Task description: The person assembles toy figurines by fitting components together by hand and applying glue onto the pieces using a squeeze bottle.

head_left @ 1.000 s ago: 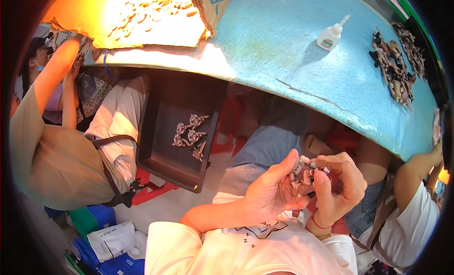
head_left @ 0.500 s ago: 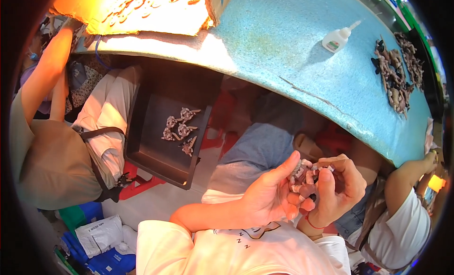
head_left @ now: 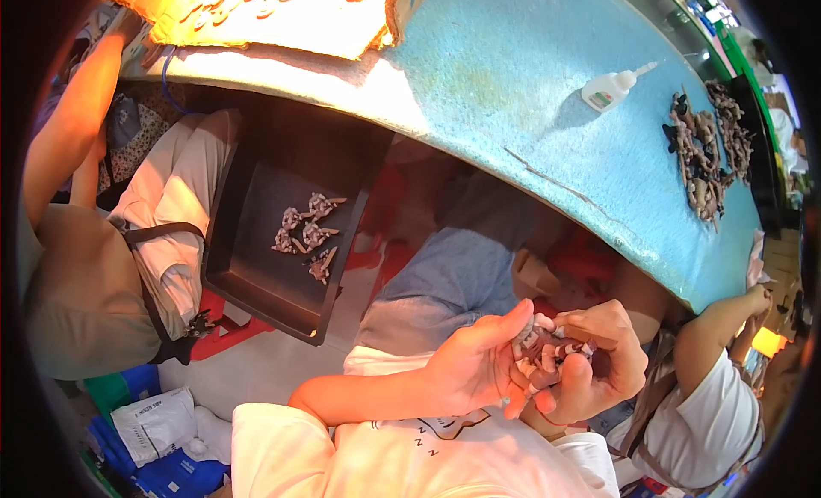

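Close to my chest, both hands are on a small figurine [head_left: 540,354] with pinkish and dark brown parts. My left hand [head_left: 472,361] cradles it with the thumb raised and the fingers curled beneath. From the other side, my right hand [head_left: 614,352] has its fingers bent around the figurine's right end. Parts of the figurine are hidden by my fingers. To the left of my hands, several similar figurines [head_left: 315,234] lie in a black bin [head_left: 256,280].
A blue tabletop [head_left: 496,70] curves across the top, bearing a white dropper bottle [head_left: 605,92], a pile of brown figurines [head_left: 699,160] and a brightly lit cardboard piece [head_left: 338,40] with small parts. People sit left [head_left: 77,275] and right [head_left: 705,404]. A white bag [head_left: 156,425] lies lower left.
The figurine has turned in my hands, and a striped part now shows near my right fingers. The whole view has shifted slightly; the figurines in the bin keep their arrangement.
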Available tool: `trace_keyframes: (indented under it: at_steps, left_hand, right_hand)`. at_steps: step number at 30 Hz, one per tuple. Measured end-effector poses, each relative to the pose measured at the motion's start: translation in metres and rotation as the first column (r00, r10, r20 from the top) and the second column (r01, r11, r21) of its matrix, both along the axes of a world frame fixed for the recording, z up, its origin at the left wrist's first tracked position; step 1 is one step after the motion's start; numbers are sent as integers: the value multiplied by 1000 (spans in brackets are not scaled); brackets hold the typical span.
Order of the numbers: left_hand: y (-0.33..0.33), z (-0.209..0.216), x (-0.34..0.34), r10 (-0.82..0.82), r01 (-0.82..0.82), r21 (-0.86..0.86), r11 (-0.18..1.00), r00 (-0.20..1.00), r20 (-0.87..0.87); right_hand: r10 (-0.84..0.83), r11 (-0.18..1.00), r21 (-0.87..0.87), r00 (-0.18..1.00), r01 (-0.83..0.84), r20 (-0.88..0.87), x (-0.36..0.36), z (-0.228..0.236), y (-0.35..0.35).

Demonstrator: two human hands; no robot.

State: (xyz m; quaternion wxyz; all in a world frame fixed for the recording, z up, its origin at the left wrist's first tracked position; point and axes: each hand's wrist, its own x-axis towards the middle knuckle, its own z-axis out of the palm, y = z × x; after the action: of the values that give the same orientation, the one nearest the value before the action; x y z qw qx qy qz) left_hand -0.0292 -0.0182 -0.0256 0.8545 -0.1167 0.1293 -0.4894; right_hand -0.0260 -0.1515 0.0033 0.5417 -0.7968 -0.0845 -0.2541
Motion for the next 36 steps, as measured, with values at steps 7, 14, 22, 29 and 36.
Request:
trace_keyframes:
  at_steps: [7,14,22,29,36]
  left_hand:
    - [6,3,-1,23,-26,78,997,999,43]
    - [6,4,-11,91,-90,24,996,995,-29]
    - [6,6,-11,140,-147,67,987,985,100]
    - [11,4,-9,140,-154,92,984,979,145]
    - [11,4,-15,128,-130,52,990,991,31]
  right_hand:
    - [68,996,-67,996,-63,65,1,0,3]
    - [149,972,-204,973,-112,174,5,0,2]
    - [172,977,-164,958,-136,228,5,-5,-2]
    - [222,964,-182,964,-194,145,6,2,-1]
    - [269,940,-250,955,-232,126,4,9,-2]
